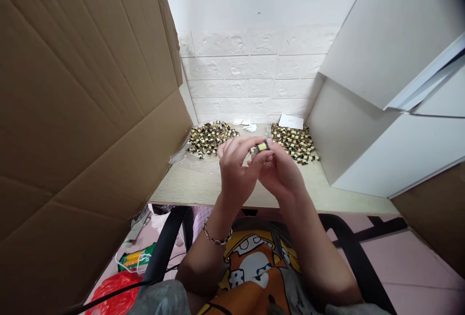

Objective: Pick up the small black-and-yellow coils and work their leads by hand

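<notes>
Above the table, my left hand (240, 165) and my right hand (281, 167) meet at a small black component with a yellow middle (262, 146). Fingers of both hands are closed round it, and thin pins show at its edge. Behind my left hand lies a pile of similar yellow and black parts (209, 138). A second such pile (296, 143) is behind my right hand. Part of each pile is hidden by the hands.
The pale wooden table (192, 184) ends at a white brick-patterned wall (236, 68). A cardboard sheet (90, 87) stands at left, white panels (363, 136) at right. A white card (290, 121) touches the right pile; paper scraps (250, 127) lie between the piles.
</notes>
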`<state>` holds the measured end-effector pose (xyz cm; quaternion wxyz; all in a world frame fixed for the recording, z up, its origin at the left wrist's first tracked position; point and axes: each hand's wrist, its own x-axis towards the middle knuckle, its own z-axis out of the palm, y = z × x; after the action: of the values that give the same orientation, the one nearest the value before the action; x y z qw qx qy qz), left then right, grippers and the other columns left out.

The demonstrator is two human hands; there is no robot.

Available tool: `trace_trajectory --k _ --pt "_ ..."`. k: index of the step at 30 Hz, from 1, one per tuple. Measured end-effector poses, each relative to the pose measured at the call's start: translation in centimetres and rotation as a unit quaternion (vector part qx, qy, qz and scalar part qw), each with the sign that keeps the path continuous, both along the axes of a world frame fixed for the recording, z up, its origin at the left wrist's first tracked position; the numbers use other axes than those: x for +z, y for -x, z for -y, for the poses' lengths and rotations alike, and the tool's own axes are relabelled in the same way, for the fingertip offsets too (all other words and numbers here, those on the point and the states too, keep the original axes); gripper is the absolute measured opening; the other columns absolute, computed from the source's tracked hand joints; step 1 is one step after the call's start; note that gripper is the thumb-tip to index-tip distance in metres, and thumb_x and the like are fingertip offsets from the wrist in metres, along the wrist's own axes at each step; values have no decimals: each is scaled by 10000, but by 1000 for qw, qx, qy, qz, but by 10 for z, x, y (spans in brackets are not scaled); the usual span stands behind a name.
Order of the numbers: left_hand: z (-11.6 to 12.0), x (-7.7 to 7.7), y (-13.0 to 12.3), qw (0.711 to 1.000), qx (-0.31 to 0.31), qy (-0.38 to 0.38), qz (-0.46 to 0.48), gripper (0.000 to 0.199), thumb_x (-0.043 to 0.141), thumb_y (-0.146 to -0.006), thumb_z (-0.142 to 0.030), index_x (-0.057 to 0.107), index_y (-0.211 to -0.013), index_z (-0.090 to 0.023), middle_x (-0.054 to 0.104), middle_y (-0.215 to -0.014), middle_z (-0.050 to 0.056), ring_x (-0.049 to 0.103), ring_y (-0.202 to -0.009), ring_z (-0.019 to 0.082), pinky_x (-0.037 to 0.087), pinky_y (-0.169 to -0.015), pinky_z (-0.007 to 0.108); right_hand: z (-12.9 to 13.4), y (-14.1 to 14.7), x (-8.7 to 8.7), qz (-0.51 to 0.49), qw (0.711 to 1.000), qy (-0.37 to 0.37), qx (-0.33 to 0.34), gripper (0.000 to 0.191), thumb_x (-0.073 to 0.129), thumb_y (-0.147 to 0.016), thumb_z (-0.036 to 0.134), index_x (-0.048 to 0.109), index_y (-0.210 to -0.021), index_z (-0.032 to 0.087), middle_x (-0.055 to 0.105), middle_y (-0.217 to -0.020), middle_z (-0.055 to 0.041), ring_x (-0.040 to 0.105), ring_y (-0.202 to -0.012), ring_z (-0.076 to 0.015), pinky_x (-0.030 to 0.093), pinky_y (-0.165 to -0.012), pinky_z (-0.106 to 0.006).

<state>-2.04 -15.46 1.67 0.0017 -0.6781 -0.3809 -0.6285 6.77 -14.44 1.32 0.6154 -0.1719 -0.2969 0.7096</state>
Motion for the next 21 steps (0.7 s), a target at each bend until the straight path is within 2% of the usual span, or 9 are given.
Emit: trace_trajectory --k 6,11,17,19,21 --pt "-1 -2 1 1000 7 3 1 153 598 -695 -272 599 -843 -230 609 -793 -10 516 -750 119 389 -717 294 -4 -1 -9 4 991 67 116 145 554 -682 346 498 -659 215 423 -498 68 400 -488 -70 372 -543 -230" --pt "-3 -4 0 1000 -1 7 21 141 593 -698 -259 602 -834 -223 611 -800 -3 519 -774 124 400 -693 285 -5 -1 -8 -43 983 95 148 175 537 -707 312 461 -595 201 466 -517 63 436 -517 -65 366 -524 -215" --pt "-5 -3 1 996 -44 -8 81 146 618 -675 -243 605 -819 -221 610 -772 -13 513 -702 101 411 -653 259 -11 -6 -12 -115 978 127 122 126 525 -735 273 468 -647 203 358 -434 105 356 -419 -32 379 -546 -206" --pt "-5 -2 2 995 -41 -15 87 164 636 -657 -236 606 -817 -219 613 -774 -12 513 -698 100 412 -657 258 -14 -10 -14 -123 980 124 90 104 529 -739 273 481 -671 211 342 -432 110 351 -418 -30 387 -565 -213" --pt "-6 -2 3 996 -33 -17 83 176 644 -650 -233 606 -821 -218 615 -780 -8 518 -705 102 414 -664 261 -13 -13 -12 -114 989 86 41 93 528 -741 283 499 -681 219 352 -454 104 365 -443 -32 391 -590 -220"
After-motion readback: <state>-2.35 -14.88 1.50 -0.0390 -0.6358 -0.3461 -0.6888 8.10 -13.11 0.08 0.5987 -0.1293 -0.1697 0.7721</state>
